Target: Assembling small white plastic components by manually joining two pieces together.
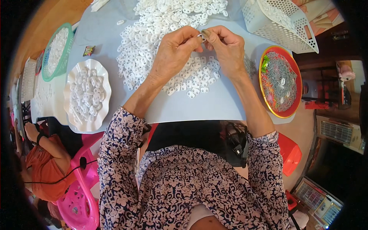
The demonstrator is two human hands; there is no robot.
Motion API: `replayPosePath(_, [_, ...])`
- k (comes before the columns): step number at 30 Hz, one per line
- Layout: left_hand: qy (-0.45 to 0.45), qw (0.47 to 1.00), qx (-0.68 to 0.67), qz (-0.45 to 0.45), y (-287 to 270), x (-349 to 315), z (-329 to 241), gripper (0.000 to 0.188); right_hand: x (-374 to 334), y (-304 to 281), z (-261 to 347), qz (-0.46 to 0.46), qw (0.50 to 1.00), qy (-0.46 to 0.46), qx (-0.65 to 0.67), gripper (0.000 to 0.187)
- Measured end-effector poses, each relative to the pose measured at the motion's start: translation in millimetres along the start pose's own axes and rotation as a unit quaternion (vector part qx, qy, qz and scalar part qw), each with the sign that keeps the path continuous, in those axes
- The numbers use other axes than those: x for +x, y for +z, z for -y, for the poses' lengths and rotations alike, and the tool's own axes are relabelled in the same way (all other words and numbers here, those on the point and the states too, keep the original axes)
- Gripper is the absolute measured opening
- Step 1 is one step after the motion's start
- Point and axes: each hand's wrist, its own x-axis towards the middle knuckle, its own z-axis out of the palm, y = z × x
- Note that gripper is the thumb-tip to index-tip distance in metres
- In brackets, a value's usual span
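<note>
My left hand and my right hand meet over the table with fingertips pinched together. Between them shows a small white plastic piece, partly covered by the fingers; a dark spot on it may be a hole. The right thumb's nail looks dark. Beneath and around both hands spreads a large heap of white oval plastic pieces, many with two holes. A looser scatter of the same pieces lies between my forearms.
A white wavy-edged dish of white pieces stands left. At right, a red bowl holds small thin grey parts; behind it is a white perforated basket. A green basket and a person in orange beside a pink chair are farther left.
</note>
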Motion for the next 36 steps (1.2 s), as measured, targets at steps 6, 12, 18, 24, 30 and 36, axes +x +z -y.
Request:
replayPosePath(6, [0.005,1.0,0.009,0.004,-6,4,0,0.014,4,-4,-9,0.027,0.999,0.008,0.039,0.012])
replayPosePath(12, [0.217,0.891,0.393,0.066,-28,-7,-17,0.009,5,-3,-4,0.027,0.995,0.072,0.066,0.013])
replayPosePath(18, [0.172,0.845,0.49,0.125,-31,-25,-22,0.019,10,0,-14,0.041,0.996,0.054,0.049,0.012])
replayPosePath(24, [0.166,0.84,0.501,0.124,-26,-20,-19,0.017,12,-2,-15,0.047,0.998,0.038,0.012,0.013])
replayPosePath(30, [-0.003,0.963,0.27,0.014,-23,-7,-25,0.014,9,-1,-11,0.048,0.995,0.068,0.053,0.014])
replayPosePath(36, [-0.074,0.997,-0.009,-0.001,-24,12,-19,0.025,5,-4,-4,0.047,0.998,0.022,0.04,0.019])
